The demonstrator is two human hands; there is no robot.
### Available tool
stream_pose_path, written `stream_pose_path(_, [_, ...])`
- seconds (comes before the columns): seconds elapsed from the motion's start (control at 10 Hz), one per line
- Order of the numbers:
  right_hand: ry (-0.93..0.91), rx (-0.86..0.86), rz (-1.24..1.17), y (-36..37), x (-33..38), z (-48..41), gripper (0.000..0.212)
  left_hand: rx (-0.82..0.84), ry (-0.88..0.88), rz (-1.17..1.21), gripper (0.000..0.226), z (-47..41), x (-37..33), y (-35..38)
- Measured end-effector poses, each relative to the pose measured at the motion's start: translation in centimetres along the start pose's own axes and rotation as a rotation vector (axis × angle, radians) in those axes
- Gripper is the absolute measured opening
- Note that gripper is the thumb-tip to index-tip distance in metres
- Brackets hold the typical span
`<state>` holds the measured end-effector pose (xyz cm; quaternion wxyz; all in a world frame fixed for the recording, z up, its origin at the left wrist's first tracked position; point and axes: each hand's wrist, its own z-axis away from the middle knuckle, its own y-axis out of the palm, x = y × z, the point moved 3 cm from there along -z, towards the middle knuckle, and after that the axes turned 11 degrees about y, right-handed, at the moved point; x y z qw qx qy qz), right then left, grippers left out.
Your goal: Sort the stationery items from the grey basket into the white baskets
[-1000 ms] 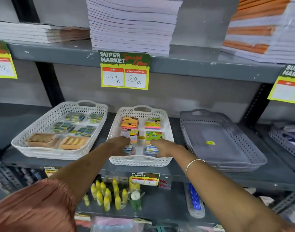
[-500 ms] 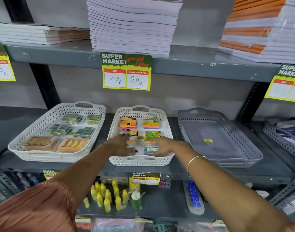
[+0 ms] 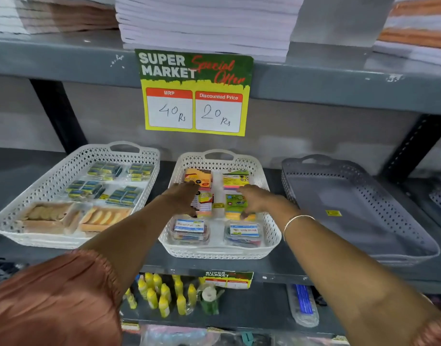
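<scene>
The grey basket (image 3: 359,221) stands at the right of the shelf and holds only a small yellow sticker (image 3: 333,213). The middle white basket (image 3: 219,252) holds two columns of stationery: sticky-note packs (image 3: 235,179) at the back and middle, and two clear boxes (image 3: 189,229) at the front. My left hand (image 3: 183,198) lies fingers-spread on the left middle pack. My right hand (image 3: 260,199) lies on the green pack (image 3: 233,203) beside it. Neither pack is lifted. The left white basket (image 3: 12,221) holds eraser packs and tan boxes.
A price card (image 3: 195,93) hangs from the upper shelf, which carries stacks of notebooks (image 3: 204,23). Another basket's edge (image 3: 440,201) shows at far right. The shelf below holds yellow glue bottles (image 3: 162,293) and a blue pen pouch (image 3: 303,303).
Both hands have slid from the clear boxes at the basket's front to the middle row of sticky-note packs. The two clear boxes are now uncovered. The camera has come closer.
</scene>
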<state>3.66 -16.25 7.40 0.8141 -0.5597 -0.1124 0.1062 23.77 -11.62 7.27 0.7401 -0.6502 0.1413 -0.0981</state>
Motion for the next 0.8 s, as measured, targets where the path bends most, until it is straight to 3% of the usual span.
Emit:
stream_pose_path(0.3, [-0.033, 0.044, 0.163, 0.9, 0.9, -1.8, 0.095, 0.138, 0.019, -0.063, 0.082, -1.9, 1.0, 1.0])
stream_pose_path(0.6, [-0.027, 0.05, 0.142, 0.6, 1.0, -1.5, 0.095, 0.176, 0.002, -0.07, 0.09, -2.4, 1.3, 1.0])
stream_pose_path(0.7, [-0.038, 0.013, 0.052, 0.1, 1.2, -0.4, 0.103, 0.098, -0.006, -0.032, 0.097, -1.4, 0.8, 0.5])
stream_pose_path(0.8, [-0.061, -0.19, -0.03, -0.8, 1.2, 0.4, 0.097, -0.134, -0.031, 0.026, 0.092, -0.5, 0.4, -0.2])
